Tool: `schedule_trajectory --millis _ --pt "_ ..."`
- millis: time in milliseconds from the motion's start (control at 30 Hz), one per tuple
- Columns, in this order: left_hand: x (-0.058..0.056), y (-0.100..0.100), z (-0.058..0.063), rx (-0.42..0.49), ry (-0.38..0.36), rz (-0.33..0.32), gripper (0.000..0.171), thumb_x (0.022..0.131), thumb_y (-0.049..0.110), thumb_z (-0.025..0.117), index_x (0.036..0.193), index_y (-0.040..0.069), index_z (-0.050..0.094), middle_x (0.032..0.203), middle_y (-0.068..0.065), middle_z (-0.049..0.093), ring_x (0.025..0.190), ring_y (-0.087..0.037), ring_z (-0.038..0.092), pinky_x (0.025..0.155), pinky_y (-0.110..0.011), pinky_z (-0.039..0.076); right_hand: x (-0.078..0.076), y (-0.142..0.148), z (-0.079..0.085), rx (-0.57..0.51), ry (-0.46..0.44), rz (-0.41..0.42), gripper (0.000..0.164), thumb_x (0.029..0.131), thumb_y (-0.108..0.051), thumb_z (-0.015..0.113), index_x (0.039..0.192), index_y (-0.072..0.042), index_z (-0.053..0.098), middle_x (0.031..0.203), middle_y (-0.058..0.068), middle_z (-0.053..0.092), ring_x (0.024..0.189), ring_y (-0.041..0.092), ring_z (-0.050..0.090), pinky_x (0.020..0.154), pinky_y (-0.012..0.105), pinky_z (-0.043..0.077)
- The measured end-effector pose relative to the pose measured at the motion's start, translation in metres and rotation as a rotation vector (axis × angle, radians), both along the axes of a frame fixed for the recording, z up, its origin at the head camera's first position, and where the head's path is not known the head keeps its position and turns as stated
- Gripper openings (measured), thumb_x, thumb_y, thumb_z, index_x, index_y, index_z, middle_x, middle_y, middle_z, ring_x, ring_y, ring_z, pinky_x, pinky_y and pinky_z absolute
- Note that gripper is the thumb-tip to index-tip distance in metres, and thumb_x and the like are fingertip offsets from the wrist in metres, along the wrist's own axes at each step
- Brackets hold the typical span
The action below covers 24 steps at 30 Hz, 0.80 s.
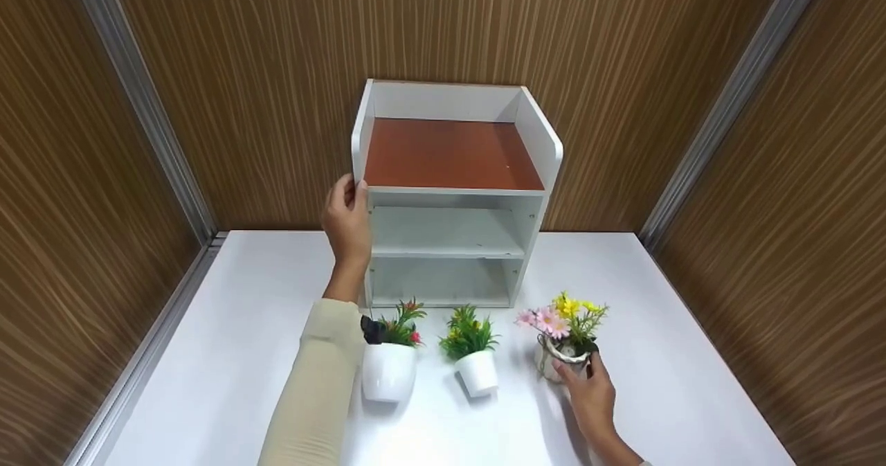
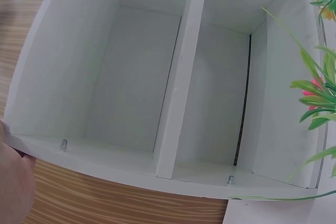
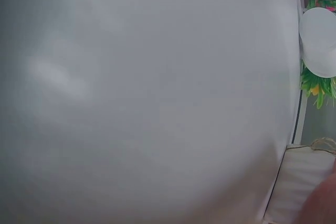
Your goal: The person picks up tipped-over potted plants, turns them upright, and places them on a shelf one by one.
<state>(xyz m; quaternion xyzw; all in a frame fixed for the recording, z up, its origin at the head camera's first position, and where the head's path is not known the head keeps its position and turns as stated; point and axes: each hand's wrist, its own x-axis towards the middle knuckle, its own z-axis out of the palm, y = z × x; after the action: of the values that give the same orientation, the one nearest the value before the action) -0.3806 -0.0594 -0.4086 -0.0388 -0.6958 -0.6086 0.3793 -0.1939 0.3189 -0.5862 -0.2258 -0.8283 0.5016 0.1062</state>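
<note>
A small white shelf unit point(image 1: 540, 137) with a reddish-brown top board stands against the back wall. My left hand point(image 1: 348, 220) grips the front edge of its left side panel, thumb in front. At the right, my right hand point(image 1: 592, 393) holds a potted plant point(image 1: 547, 363) by its pale pot, thumb and fingers on the near side of the rim. Pink and yellow flowers rise from that pot, and twine around it shows in the right wrist view. Only part of the left hand point(image 2: 16, 187) enters the left wrist view.
Two potted plants in white pots, one larger point(image 1: 389, 376) and one smaller and tilted point(image 1: 477, 374), are in front of the shelf unit on the white table point(image 1: 263, 355). Wood-patterned walls point(image 1: 277, 92) enclose the table at the back and sides.
</note>
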Motion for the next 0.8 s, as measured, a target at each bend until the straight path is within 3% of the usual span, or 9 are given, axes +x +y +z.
schedule_trajectory --millis 167,367,600,800 --pt "0.000 -0.001 0.001 -0.007 -0.007 -0.003 0.034 0.103 0.025 0.059 0.132 0.006 0.062 0.126 -0.009 0.066 0.118 -0.017 0.064 0.099 -0.028 0.054 -0.003 -0.001 -0.005 0.002 0.011 0.001 0.103 0.090 -0.037 0.076 0.160 0.001 0.011 0.165 0.027 0.013 0.151 0.044 0.020 0.123 0.048 0.025" --pt "0.001 -0.002 0.000 -0.007 -0.011 -0.001 0.035 0.104 0.025 0.059 0.132 0.005 0.061 0.126 -0.011 0.066 0.118 -0.018 0.063 0.100 -0.028 0.053 -0.006 -0.001 -0.010 0.007 0.039 0.027 0.096 0.089 -0.029 0.079 0.158 0.003 0.019 0.161 0.029 0.025 0.150 0.043 0.024 0.124 0.049 0.024" --pt "0.001 -0.005 -0.001 0.002 -0.022 -0.014 0.036 0.104 0.028 0.058 0.133 0.007 0.061 0.128 -0.009 0.065 0.120 -0.016 0.062 0.101 -0.027 0.053 -0.008 -0.002 -0.013 -0.008 0.007 0.043 0.108 0.086 -0.034 0.081 0.158 0.005 0.011 0.160 0.032 0.025 0.151 0.044 0.021 0.124 0.050 0.021" --pt "0.004 -0.006 0.000 0.007 -0.032 -0.013 0.036 0.104 0.027 0.058 0.133 0.007 0.061 0.128 -0.009 0.065 0.120 -0.016 0.062 0.101 -0.029 0.053 -0.008 -0.003 -0.017 -0.027 0.020 0.037 0.107 0.085 -0.030 0.083 0.157 0.006 0.013 0.158 0.032 0.029 0.150 0.043 0.024 0.124 0.050 0.023"
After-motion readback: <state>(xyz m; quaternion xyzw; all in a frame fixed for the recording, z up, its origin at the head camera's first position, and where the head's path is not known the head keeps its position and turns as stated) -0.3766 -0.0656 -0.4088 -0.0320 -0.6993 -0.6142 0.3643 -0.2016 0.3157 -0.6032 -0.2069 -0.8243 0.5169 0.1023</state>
